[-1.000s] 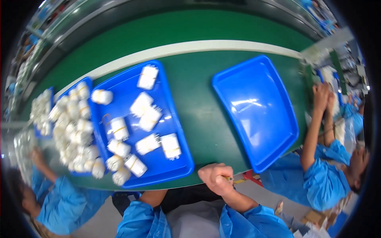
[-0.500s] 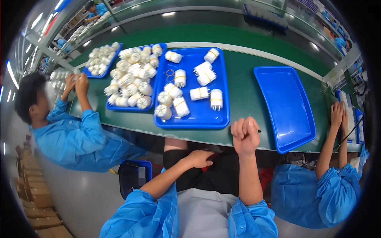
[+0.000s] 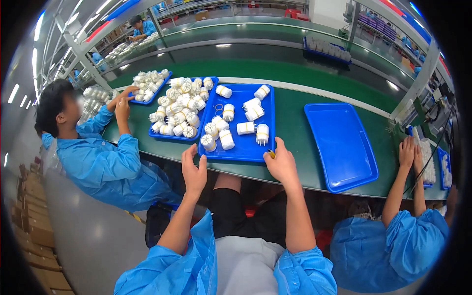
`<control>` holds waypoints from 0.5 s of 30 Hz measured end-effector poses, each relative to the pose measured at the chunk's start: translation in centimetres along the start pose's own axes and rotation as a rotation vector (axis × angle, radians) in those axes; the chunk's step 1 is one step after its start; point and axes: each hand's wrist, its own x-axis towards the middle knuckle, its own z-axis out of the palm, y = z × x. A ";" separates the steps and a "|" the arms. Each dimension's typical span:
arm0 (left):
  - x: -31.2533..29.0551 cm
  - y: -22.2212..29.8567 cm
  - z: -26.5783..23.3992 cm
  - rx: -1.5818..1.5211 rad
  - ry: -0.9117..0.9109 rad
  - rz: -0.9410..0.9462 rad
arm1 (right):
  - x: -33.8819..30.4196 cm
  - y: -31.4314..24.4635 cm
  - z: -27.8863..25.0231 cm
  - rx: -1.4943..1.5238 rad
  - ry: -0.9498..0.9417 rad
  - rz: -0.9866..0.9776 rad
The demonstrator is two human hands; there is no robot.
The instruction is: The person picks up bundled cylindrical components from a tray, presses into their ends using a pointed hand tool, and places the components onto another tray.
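I note the left hand (image 3: 193,172) now off the lap (image 3: 226,209), fingers parted, at the near-left corner of the middle blue tray (image 3: 244,146) on the tabletop (image 3: 291,123). The right hand (image 3: 282,164), fingers closed on a small yellow object (image 3: 270,154), stands near-right; I judge two-handed tray handling now possible.

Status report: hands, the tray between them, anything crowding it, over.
Left hand at near left corner of blue tray; right hand at near right, gripping yellow object. White cylinders inside. Heaped tray close left.
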 end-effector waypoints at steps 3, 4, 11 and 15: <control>0.9 -0.9 0.4 0.030 0.005 0.028 | -0.3 0.1 0.1 -0.010 0.028 -0.030; 1.3 -1.1 0.4 -0.018 -0.005 0.014 | -0.4 0.0 0.0 -0.014 0.019 -0.022; 2.7 -2.7 1.5 -0.019 0.089 -0.099 | -1.1 -0.5 0.4 -0.071 -0.017 -0.145; 2.3 -2.4 1.6 0.059 0.171 -0.096 | -1.1 -0.3 0.2 -0.052 -0.108 -0.142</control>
